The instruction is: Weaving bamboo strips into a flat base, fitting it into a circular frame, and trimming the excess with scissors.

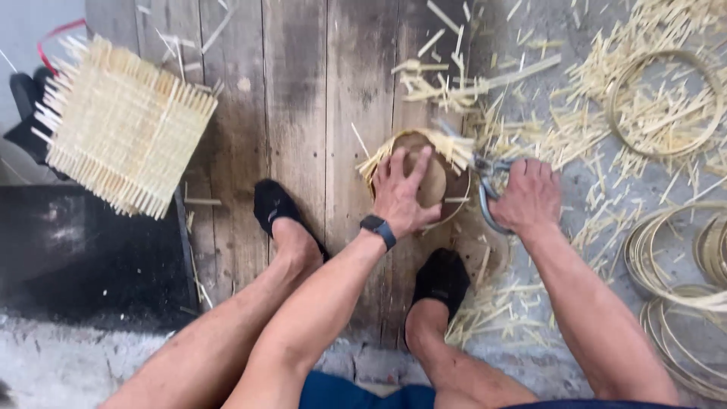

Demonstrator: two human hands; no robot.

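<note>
Wooden boards [303, 113] bear round basket [424, 178] (frayed rim).

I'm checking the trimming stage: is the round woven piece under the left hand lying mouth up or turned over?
Turned over, it seems: the left hand presses on the round woven piece, whose smooth domed brown surface faces up, strip ends fanning past its rim.

Weathered dark wooden planks [303, 98] cover the middle of the floor, meeting grey concrete [598, 197] on the right, lit by even daylight.

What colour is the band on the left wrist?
Black: the wristband on the left hand shows dark against the skin, clearest in the head view.
</note>
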